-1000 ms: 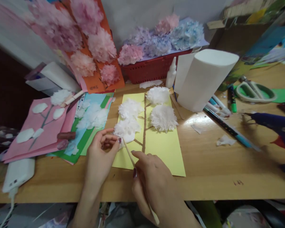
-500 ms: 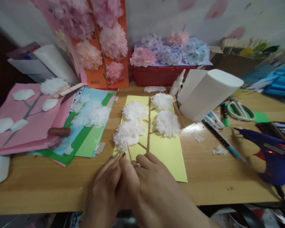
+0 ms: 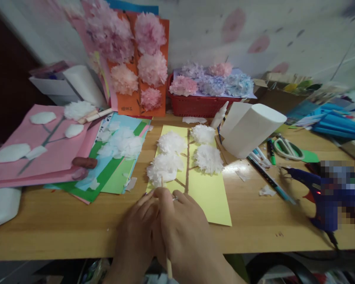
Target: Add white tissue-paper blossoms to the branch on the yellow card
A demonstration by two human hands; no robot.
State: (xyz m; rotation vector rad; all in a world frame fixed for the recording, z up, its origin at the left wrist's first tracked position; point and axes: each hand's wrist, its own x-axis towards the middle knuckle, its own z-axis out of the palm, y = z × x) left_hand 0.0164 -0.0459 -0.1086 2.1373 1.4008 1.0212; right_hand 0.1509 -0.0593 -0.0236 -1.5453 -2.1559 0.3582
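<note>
A yellow paper sheet (image 3: 208, 189) lies on the wooden desk (image 3: 62, 225) with a brown drawn stem and several white tissue flowers (image 3: 208, 159) glued on it. My right hand (image 3: 185, 232) is closed around a thin wooden stick (image 3: 162, 182), whose tip pokes up at the lowest white flower (image 3: 164, 167). My left hand (image 3: 136, 230) lies pressed against the right one, fingers together at the sheet's lower left corner; whether it grips anything is hidden.
Left: a pink sheet (image 3: 47, 150) with white petals, green and blue sheets (image 3: 112, 173). Behind: an orange card of pink flowers (image 3: 148, 63), a red basket (image 3: 195, 104), a glue bottle (image 3: 220, 114). Right: white paper roll (image 3: 254, 128), pens (image 3: 268, 177), scissors (image 3: 286, 148), blue glue gun (image 3: 310, 185).
My left hand came away from the white flower and joined the right hand at the sheet's lower edge. The stick now stands steeper. The view tilted up and shifted.
</note>
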